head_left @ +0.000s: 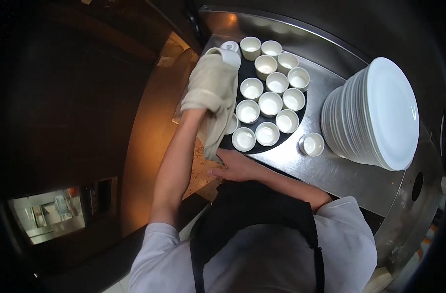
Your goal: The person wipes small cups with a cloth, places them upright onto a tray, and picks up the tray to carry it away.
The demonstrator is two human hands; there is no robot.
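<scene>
Black apron (262, 207) — rumpled beige cloth (212, 80) against white cup (232, 58) — left grip hidden, unreadable; right grip (237, 166) half-spread

I'm looking in on what seems a commercial kitchen; the counter (354, 183) is steel, bearing a tall stack of matching plates (394, 115) and a tray (260, 120) crowded with white cups (270, 103); I also see a black apron (254, 202).

Cool and bright beyond the right hand (240, 166), with white glare on the steel counter (333, 178) just to its right and a glint on the plates (391, 115) farther right, amber to its left, then near-black and strongly bowed toward the edges.
</scene>
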